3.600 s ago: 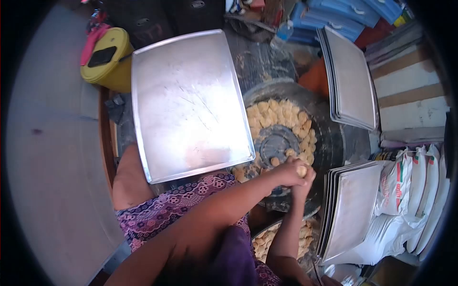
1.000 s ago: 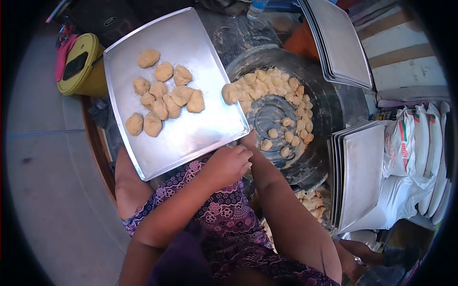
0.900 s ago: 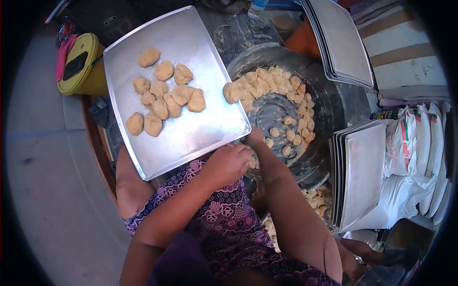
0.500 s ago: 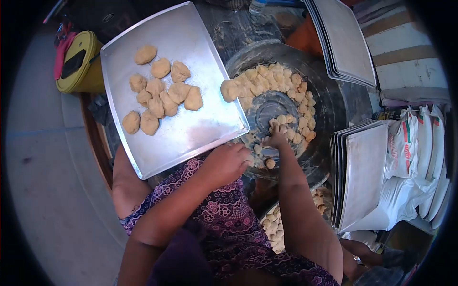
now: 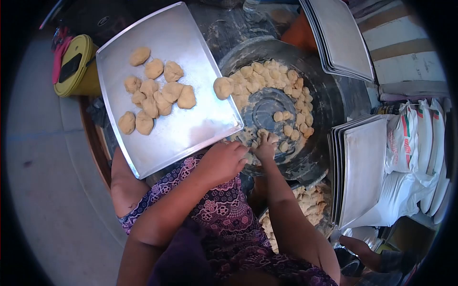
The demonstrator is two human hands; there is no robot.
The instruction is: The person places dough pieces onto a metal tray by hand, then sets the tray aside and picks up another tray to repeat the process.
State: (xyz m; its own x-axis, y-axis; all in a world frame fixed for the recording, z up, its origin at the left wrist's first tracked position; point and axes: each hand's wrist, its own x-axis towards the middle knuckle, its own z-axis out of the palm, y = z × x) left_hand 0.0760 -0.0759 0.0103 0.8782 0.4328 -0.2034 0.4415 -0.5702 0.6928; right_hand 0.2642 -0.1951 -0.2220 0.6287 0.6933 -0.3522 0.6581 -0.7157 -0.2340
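My right hand [image 5: 265,146] reaches down into a wide dark basin [image 5: 329,102], its fingers curled round a small dough ball at the near side; the fingers partly hide that ball. Many small dough balls [image 5: 304,102] lie in a curved band along the basin's far and right sides. Close to the tray's near corner, my left hand [image 5: 225,160] is closed, and whatever is inside it is hidden. Larger dough lumps [image 5: 163,102] lie on a metal tray [image 5: 191,131]. One big dough lump [image 5: 223,88] sits at the tray's right edge, beside the basin.
Stacked metal trays stand at the right [image 5: 365,162] and upper right [image 5: 338,38]. White sacks [image 5: 405,143] are behind them. A yellow bucket [image 5: 88,76] with a phone [image 5: 70,68] on its lid stands left. Below the basin is more dough [image 5: 305,205]. Another person's hand [image 5: 360,250] shows lower right.
My right hand has moved left and nearer within the basin, away from the small balls by its centre. My left hand stays closed in nearly the same place. The view has shifted slightly.
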